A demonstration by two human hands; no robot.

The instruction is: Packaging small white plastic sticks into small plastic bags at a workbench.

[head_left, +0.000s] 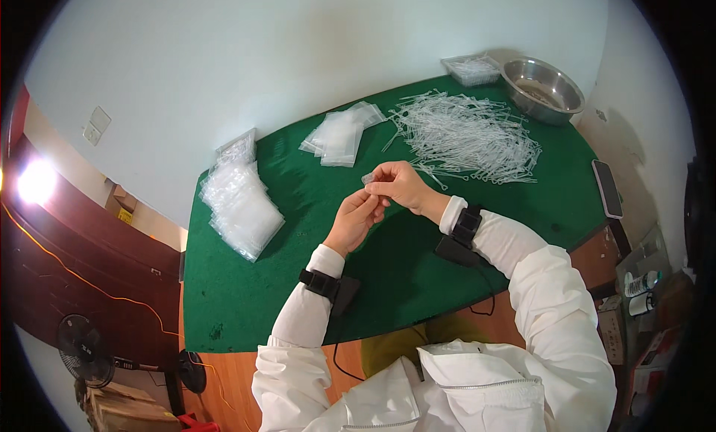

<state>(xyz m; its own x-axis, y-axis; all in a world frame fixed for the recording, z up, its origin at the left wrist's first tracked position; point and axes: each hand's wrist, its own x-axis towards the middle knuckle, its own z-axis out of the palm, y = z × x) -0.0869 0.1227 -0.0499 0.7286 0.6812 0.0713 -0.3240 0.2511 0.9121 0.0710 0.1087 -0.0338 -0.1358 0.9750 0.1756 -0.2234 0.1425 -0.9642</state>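
Observation:
My right hand [403, 189] is closed in a pinch above the middle of the green table. A small greyish, see-through piece [367, 178] pokes out past its fingertips; its kind is too small to tell. My left hand [355, 222] meets it from below, thumb and fingers pressed together, and the fingers hide whatever lies between them. Just beyond my right hand spreads a big heap of thin, see-through plastic sticks with looped ends [470, 137]. Several flat plastic zip bags [343, 135] lie fanned out beyond my left hand.
At the left, a row of overlapping plastic bags [240, 208] covers the green tabletop [298, 313]. A steel bowl [556, 116] and a see-through box of sticks [474, 71] stand at the far right. A phone [607, 189] lies on the right edge. A wall rises behind.

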